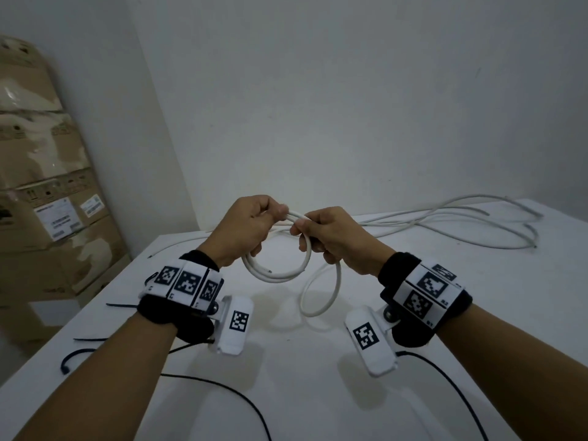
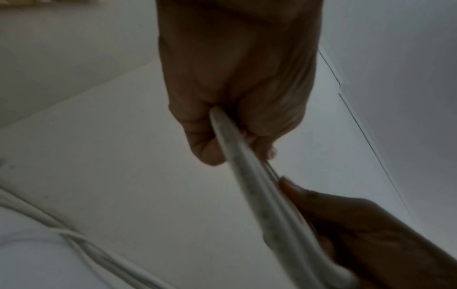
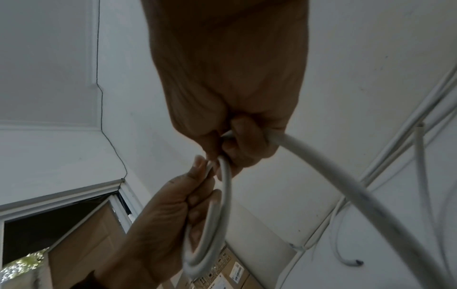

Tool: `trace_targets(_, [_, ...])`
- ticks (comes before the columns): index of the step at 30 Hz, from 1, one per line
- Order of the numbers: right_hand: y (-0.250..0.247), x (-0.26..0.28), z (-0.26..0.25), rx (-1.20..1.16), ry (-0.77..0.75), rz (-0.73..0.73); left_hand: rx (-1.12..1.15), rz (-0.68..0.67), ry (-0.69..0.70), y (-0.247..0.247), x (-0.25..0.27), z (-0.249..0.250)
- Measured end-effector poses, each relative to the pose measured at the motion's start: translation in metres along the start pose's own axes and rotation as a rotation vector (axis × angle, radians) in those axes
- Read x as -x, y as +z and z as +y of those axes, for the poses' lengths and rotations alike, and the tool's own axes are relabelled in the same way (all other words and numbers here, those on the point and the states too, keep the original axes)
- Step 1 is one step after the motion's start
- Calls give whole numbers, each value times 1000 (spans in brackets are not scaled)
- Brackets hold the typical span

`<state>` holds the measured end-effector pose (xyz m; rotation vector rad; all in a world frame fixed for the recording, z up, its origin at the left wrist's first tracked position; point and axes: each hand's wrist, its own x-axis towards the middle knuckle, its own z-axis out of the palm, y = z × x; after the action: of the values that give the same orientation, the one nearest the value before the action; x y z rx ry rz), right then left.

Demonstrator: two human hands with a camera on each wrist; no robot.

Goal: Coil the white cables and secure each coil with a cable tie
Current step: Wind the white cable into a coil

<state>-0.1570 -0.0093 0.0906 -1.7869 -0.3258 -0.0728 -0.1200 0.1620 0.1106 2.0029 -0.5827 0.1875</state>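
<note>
Above the white table (image 1: 318,361) both hands hold one white cable coil (image 1: 280,273) of a few loops. My left hand (image 1: 254,222) pinches the coil's top, thumb over the strands; the left wrist view shows the coil (image 2: 237,156) running out of the curled left hand (image 2: 222,133). My right hand (image 1: 318,233) grips the same cable just to the right, and a further loop (image 1: 321,291) hangs below it. In the right wrist view the right hand (image 3: 237,144) curls round the cable (image 3: 321,168), with the coil (image 3: 215,224) in the other hand. Black cable ties (image 1: 92,340) lie at the table's left edge.
More loose white cables (image 1: 461,221) sprawl across the table's far right by the wall. Taped cardboard boxes (image 1: 47,186) are stacked left of the table. Thin black wires (image 1: 222,389) from the wrist cameras trail over the near table.
</note>
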Motion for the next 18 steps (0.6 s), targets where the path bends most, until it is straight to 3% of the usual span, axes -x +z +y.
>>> trace_targets(5, [11, 2, 10, -172, -50, 130, 118, 299, -19, 12, 1, -9])
trace_targets(8, [14, 2, 12, -177, -58, 199, 203, 352, -66, 19, 5, -12])
trace_targets(11, [8, 1, 10, -110, -51, 158, 203, 259, -74, 13, 8, -11])
trace_targets(15, [3, 2, 6, 37, -22, 13, 29, -74, -10, -2, 7, -4])
trace_targets(18, [3, 0, 5, 5, -23, 11, 52, -59, -11, 3, 6, -2])
